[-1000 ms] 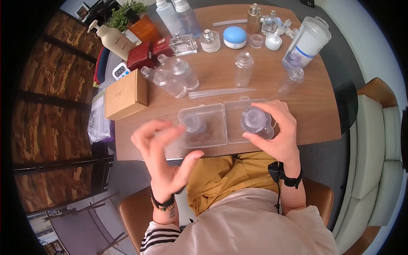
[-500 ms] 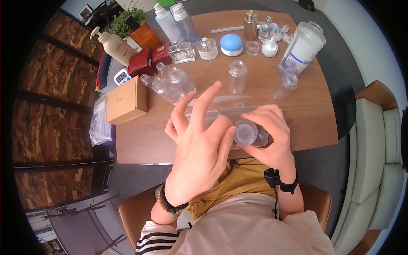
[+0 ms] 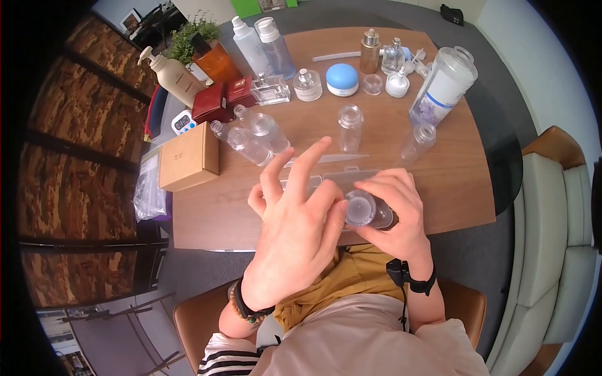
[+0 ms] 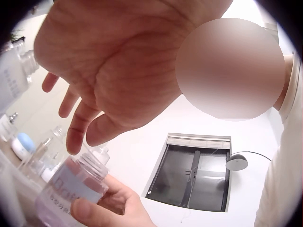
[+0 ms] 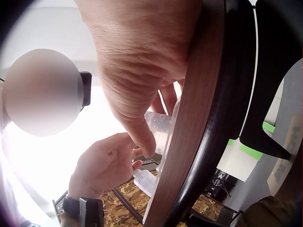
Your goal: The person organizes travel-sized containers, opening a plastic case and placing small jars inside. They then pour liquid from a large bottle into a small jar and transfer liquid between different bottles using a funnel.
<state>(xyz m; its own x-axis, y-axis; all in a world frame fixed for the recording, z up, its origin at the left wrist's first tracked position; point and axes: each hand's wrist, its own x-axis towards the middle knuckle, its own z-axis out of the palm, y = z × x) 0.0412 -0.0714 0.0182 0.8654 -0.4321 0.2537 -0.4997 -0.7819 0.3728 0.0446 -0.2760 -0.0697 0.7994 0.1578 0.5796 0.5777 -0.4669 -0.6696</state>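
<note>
My right hand [image 3: 398, 210] curls round a small clear bottle [image 3: 360, 208] above the right half of an open clear plastic case [image 3: 343, 179]. In the left wrist view the bottle [image 4: 66, 191] shows a threaded neck and a printed label, and it leans. Thumb and forefinger of my left hand [image 3: 291, 232] pinch at the bottle's mouth, its other fingers spread upward. The left hand covers most of the case's left half. Just beyond the case lies a pale tapered strip [image 3: 338, 158].
Clear bottles stand at the back left [image 3: 266, 133], behind the case [image 3: 350, 131] and at right [image 3: 419, 143]. A cardboard box [image 3: 188, 156] sits at left. A blue-lidded jar [image 3: 342, 80], perfume bottles and a large labelled bottle [image 3: 444, 84] line the far side.
My left hand has come from the left across to the bottle in my right hand, and its thumb and forefinger have closed at the mouth. The bottle has shifted slightly left and nearer.
</note>
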